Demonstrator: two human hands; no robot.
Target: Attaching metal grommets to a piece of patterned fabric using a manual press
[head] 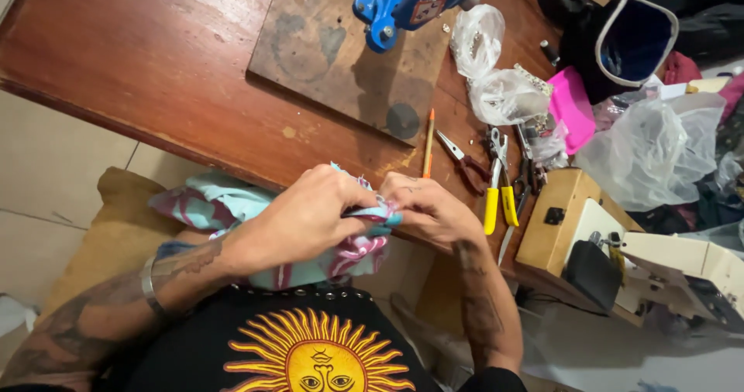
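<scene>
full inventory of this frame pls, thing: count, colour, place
Striped fabric piece: 1, light blue, pink and maroon, pinched in both hands at table edge.
Wooden table: 1, reddish brown, upper left.
Square wooden board: 1, brown, on table.
Metal press tool: 1, blue, on board.
Pencil: 1, orange, beside board.
Yellow-handled pliers: 1, right of pencil.
Clear plastic bags: several, right side.
Sewing machine: 1, cream, lower right.
Left hand: 1, gripping fabric.
Right hand: 1, gripping fabric.
</scene>
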